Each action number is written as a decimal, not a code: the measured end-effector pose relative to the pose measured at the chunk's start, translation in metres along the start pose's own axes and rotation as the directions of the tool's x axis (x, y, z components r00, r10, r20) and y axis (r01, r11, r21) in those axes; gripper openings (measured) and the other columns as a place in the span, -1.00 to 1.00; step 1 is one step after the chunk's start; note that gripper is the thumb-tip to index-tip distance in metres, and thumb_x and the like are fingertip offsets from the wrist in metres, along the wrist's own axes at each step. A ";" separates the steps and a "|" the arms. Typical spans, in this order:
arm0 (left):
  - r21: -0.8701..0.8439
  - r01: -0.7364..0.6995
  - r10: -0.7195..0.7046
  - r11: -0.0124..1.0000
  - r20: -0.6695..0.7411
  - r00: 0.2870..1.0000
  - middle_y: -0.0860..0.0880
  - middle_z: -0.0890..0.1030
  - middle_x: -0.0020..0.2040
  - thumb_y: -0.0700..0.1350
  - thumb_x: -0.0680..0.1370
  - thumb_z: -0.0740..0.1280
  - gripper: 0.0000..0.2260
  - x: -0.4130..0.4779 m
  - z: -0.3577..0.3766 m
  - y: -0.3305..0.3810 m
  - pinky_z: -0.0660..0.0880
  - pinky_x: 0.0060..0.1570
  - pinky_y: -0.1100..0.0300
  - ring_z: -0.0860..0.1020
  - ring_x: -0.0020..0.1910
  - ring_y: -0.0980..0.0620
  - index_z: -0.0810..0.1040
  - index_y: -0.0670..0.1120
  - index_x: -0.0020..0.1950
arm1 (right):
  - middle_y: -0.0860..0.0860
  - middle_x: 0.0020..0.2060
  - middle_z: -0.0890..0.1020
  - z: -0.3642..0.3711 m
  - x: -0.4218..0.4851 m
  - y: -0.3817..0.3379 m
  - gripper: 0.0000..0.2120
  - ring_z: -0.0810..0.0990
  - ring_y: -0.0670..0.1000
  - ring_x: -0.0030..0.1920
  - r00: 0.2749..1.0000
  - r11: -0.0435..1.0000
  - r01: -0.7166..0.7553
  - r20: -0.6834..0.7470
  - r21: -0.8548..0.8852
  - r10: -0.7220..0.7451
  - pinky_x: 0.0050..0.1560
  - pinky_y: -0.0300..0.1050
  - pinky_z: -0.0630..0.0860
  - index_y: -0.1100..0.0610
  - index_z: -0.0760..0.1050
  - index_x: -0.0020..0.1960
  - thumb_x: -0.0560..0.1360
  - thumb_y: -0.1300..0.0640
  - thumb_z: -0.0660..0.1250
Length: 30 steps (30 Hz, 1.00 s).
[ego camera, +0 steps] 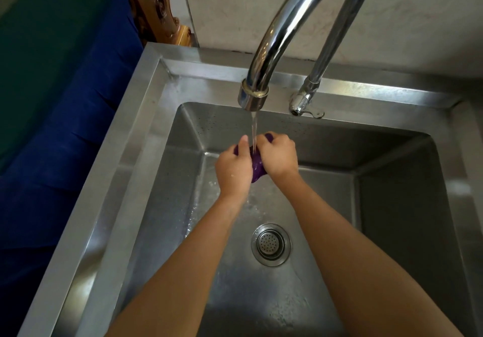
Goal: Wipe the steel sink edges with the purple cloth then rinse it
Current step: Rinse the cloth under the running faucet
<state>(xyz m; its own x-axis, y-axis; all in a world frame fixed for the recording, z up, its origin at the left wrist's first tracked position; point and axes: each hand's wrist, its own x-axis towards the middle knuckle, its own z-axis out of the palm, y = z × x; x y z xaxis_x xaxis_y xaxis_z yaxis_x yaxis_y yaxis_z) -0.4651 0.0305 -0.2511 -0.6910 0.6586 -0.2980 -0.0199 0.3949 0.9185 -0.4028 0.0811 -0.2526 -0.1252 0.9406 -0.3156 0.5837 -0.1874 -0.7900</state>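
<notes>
The purple cloth [257,167] is bunched up between both of my hands, above the basin of the steel sink [146,117]. My left hand [234,170] grips its left side and my right hand [279,155] grips its right side. A thin stream of water [254,127] runs from the chrome faucet spout [253,96] straight onto the cloth between my hands. Most of the cloth is hidden by my fingers; small purple bits show at the top and the bottom.
The round drain strainer [271,244] sits in the wet basin floor between my forearms. The faucet handle [303,106] stands on the back rim. A blue cloth-covered surface [65,140] lies left of the sink, with carved wood [156,9] behind it.
</notes>
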 end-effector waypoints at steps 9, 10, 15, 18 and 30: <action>-0.105 0.098 -0.081 0.990 0.158 0.984 0.00 0.57 -0.24 -0.01 0.52 0.33 -0.85 0.009 -0.014 -0.013 0.52 -0.31 0.24 0.55 -0.24 0.06 0.47 -0.03 -0.19 | 0.13 -0.13 0.59 -0.037 0.009 0.012 -0.56 0.63 0.10 -0.21 0.830 0.946 -0.325 0.484 0.020 0.275 -0.28 -0.11 0.59 0.17 0.38 0.18 0.57 -0.18 0.07; -0.143 0.151 -0.123 0.978 0.185 0.975 -0.02 0.59 -0.20 -0.06 0.50 0.36 -0.90 0.011 -0.017 -0.017 0.55 -0.23 0.21 0.57 -0.19 0.03 0.49 -0.02 -0.17 | 0.13 -0.12 0.59 -0.039 0.007 0.013 -0.60 0.64 0.08 -0.23 0.848 0.947 -0.310 0.476 0.087 0.234 -0.31 -0.13 0.61 0.23 0.38 0.21 0.59 -0.08 0.12; -0.317 0.312 -0.189 0.896 0.365 0.912 -0.05 0.64 -0.25 -0.25 0.48 0.36 -0.94 0.017 -0.034 -0.025 0.55 -0.28 0.21 0.61 -0.27 0.02 0.51 -0.11 -0.14 | 0.10 -0.02 0.54 -0.052 -0.001 0.021 -0.75 0.59 0.10 -0.08 0.929 0.836 -0.228 0.369 0.499 0.033 -0.05 0.02 0.61 0.16 0.45 0.10 0.51 0.40 0.16; -0.361 0.397 -0.189 0.844 0.492 0.850 -0.03 0.67 -0.25 -0.17 0.53 0.27 -0.93 0.019 -0.040 -0.023 0.54 -0.23 0.20 0.61 -0.24 0.02 0.54 -0.12 -0.09 | 0.08 -0.10 0.54 -0.050 -0.010 0.019 -0.71 0.52 0.08 -0.09 0.931 0.772 -0.240 0.365 0.588 0.011 0.03 0.09 0.52 0.09 0.47 0.00 0.48 0.41 0.11; -0.257 0.139 -0.008 0.956 0.452 0.892 -0.02 0.69 -0.09 -0.19 0.50 0.35 -0.86 0.016 -0.030 -0.017 0.53 0.05 0.11 0.63 -0.03 -0.01 0.61 -0.01 0.00 | 0.09 0.13 0.55 -0.014 -0.026 0.023 -0.57 0.55 0.04 0.12 0.988 0.911 -0.153 0.038 0.382 0.150 0.18 0.03 0.51 0.15 0.39 0.22 0.51 -0.13 0.23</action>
<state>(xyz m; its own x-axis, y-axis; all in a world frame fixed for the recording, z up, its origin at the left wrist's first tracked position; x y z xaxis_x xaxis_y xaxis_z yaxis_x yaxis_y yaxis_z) -0.4974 0.0153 -0.2639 -0.2900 0.8737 -0.3906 -0.3004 0.3044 0.9039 -0.3749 0.0568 -0.2549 -0.0665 0.8905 -0.4500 0.2443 -0.4227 -0.8727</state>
